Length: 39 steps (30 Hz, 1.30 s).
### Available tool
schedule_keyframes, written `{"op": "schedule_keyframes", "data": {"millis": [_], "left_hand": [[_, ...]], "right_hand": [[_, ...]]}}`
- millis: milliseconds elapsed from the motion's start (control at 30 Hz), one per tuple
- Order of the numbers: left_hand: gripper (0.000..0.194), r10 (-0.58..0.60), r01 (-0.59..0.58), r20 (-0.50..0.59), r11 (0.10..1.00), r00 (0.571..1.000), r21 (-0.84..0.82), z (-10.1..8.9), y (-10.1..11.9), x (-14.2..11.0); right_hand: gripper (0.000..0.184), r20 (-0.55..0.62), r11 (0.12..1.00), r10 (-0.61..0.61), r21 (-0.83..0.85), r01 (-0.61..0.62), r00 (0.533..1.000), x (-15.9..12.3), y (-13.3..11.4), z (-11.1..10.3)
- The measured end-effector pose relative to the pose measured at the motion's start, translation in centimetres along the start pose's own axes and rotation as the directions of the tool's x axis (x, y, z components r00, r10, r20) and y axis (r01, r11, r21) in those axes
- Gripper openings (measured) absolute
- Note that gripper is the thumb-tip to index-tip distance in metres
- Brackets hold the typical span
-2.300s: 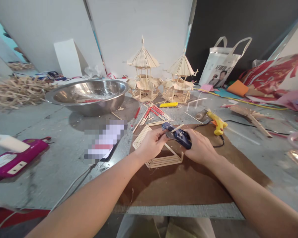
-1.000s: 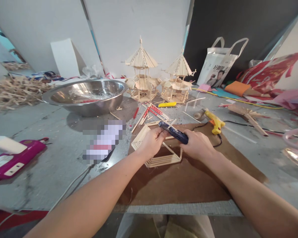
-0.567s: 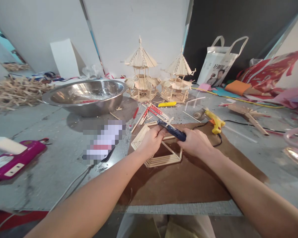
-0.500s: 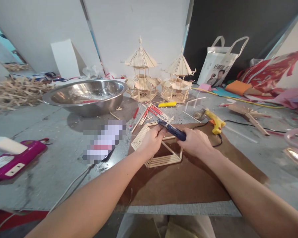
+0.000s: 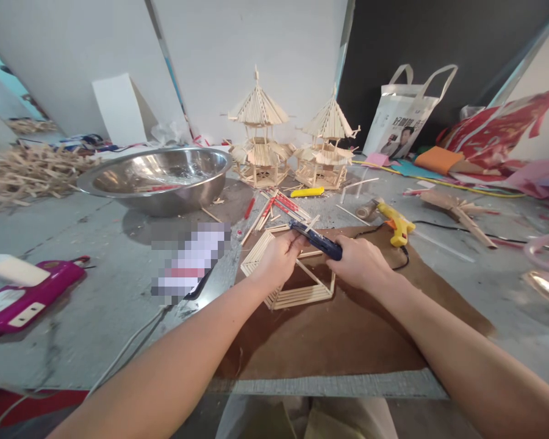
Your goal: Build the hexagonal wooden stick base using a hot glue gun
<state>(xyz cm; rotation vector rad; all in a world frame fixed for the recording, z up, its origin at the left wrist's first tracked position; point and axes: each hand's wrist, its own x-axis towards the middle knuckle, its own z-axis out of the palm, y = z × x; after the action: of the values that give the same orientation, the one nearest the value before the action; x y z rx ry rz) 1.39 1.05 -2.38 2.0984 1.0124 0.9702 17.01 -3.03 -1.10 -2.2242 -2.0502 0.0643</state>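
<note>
My right hand (image 5: pixel 363 262) is closed around the handle of a dark blue hand tool (image 5: pixel 321 242), whose exact kind I cannot make out. A thin wooden stick (image 5: pixel 314 222) crosses the tool's far end, and my left hand (image 5: pixel 279 256) pinches its near part between thumb and fingers. Below both hands, a many-sided frame of layered wooden sticks (image 5: pixel 304 297) lies on a brown sheet (image 5: pixel 348 341). My left hand covers part of that frame.
Two stick pagodas (image 5: pixel 258 116) stand at the back, near a yellow box cutter (image 5: pixel 308 192) and loose red-marked sticks (image 5: pixel 279 204). A steel basin (image 5: pixel 201 189) and phone (image 5: pixel 194 259) lie left, with a purple power strip (image 5: pixel 41 292). A yellow glue gun (image 5: pixel 396 225) sits right.
Almost nothing differs. The whole view has shifted very slightly, while both hands keep their hold on the tool and the stick.
</note>
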Motion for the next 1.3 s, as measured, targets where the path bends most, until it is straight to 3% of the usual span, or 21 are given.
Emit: {"op": "schedule_keyframes", "data": {"millis": [233, 533, 667, 800, 967, 1167, 1300], "left_hand": [[0.03, -0.054, 0.054, -0.007, 0.997, 0.999, 0.051, -0.1, -0.3, 0.3], [0.029, -0.112, 0.11, 0.014, 0.988, 0.994, 0.108, -0.4, -0.3, 0.4], [0.019, -0.19, 0.194, 0.055, 0.978, 0.98, -0.076, -0.7, -0.7, 0.2], [0.02, -0.293, 0.332, 0.168, 0.889, 0.941, -0.314, -0.9, -0.9, -0.1], [0.021, -0.34, 0.389, 0.191, 0.828, 0.921, -0.403, -1.2, -0.7, 0.0], [0.022, -0.329, 0.381, 0.194, 0.825, 0.924, -0.417, -1.3, -0.5, 0.2], [0.026, -0.265, 0.296, 0.156, 0.924, 0.952, -0.24, -1.6, -0.4, 0.1]], "right_hand": [[0.035, 0.031, 1.0, 0.01, -0.007, -0.01, 0.999, 0.7, -0.2, 0.0], [0.038, 0.069, 0.993, 0.106, -0.054, -0.103, 0.992, 1.0, 0.3, 0.1], [0.044, 0.011, 0.986, 0.155, -0.068, -0.154, 0.988, 1.4, 1.4, 0.4], [0.046, -0.078, 0.989, 0.139, -0.047, -0.143, 0.987, 1.3, 2.0, 0.5], [0.043, -0.179, 0.998, 0.055, -0.025, -0.061, 0.982, 0.9, 1.9, 0.7], [0.041, -0.208, 1.0, 0.027, 0.0, -0.028, 0.978, 0.9, 2.0, 0.8], [0.041, -0.215, 1.0, 0.003, -0.003, -0.003, 0.977, 1.0, 2.4, 1.0]]}}
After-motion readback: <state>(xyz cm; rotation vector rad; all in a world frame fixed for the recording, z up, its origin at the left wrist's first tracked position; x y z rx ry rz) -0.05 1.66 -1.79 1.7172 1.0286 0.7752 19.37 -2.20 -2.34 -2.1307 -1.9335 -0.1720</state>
